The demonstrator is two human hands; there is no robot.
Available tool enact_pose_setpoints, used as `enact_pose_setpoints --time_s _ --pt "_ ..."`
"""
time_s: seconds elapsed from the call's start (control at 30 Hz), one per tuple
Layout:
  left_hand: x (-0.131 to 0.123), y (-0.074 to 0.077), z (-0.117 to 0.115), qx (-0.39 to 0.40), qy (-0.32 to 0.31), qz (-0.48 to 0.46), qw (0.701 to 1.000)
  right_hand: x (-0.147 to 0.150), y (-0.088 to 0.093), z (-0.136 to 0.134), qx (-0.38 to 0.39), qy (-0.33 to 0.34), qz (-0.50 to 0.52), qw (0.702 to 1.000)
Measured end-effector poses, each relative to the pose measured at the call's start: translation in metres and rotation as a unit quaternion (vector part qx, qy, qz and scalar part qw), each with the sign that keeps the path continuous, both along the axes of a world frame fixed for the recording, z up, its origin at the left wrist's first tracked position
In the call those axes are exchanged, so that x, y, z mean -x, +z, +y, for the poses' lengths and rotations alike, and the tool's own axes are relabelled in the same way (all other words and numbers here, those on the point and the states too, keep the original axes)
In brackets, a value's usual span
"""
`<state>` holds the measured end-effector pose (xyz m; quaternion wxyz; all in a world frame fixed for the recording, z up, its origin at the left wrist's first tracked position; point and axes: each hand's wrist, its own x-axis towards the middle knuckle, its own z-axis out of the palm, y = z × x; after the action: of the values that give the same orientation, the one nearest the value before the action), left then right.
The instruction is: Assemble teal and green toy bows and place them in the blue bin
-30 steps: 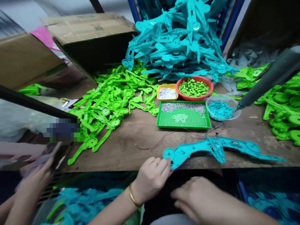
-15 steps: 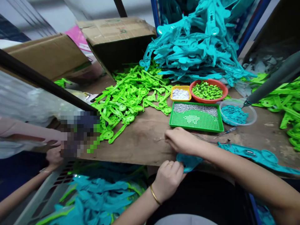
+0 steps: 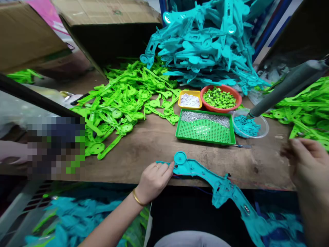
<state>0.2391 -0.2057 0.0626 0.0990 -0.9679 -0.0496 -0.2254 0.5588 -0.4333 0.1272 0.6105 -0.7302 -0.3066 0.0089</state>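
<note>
My left hand (image 3: pixel 155 180), with a gold bangle at the wrist, grips the left end of a long teal plastic shell (image 3: pixel 199 168) at the table's front edge. The shell slants down to the right over my lap and has a round ring near the gripped end. Thin red and blue wires run along it, and the red wire (image 3: pixel 259 187) extends right. Beside the right-hand green pile, my right hand (image 3: pixel 309 161) is raised, blurred, its fingers curled together. What they hold, if anything, I cannot make out.
Behind the shell stand a green tray (image 3: pixel 205 133) of small metal pieces, a yellow dish (image 3: pixel 189 106), a red bowl (image 3: pixel 221 109) and a clear tub (image 3: pixel 264 132). Green parts (image 3: pixel 123 106) and teal parts (image 3: pixel 203 51) are heaped behind. A grey hanging tool (image 3: pixel 285 87) slants in from the right.
My right hand has moved far right, away from the left hand. The teal shell has come up into fuller view, lengthwise, with my left hand on its end. The view has shifted slightly right.
</note>
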Motion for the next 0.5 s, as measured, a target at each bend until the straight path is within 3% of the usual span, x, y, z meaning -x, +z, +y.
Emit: enact_pose_setpoints --time_s 0.07,0.1,0.17,0.3,0.4,0.5 --pt "0.003 0.004 -0.004 -0.005 -0.024 -0.020 0.999 0.000 -0.004 0.013 -0.015 -0.085 0.063 0.994" --pt "0.006 0.006 -0.006 -0.006 -0.030 -0.028 0.999 0.001 -0.002 0.023 -0.015 -0.094 0.076 0.993" --pt "0.011 0.010 -0.009 -0.001 -0.035 -0.039 0.999 0.004 0.009 0.043 -0.040 -0.049 0.099 0.993" --pt "0.021 0.012 -0.012 0.025 -0.044 -0.056 0.997 0.015 0.040 0.073 -0.068 0.104 0.170 0.977" --pt "0.029 0.011 -0.012 0.038 -0.040 -0.069 0.996 0.018 0.057 0.072 -0.061 0.168 0.122 0.976" --pt "0.037 0.008 -0.008 0.039 -0.013 -0.078 0.996 0.003 0.063 0.044 -0.001 0.088 -0.035 0.996"
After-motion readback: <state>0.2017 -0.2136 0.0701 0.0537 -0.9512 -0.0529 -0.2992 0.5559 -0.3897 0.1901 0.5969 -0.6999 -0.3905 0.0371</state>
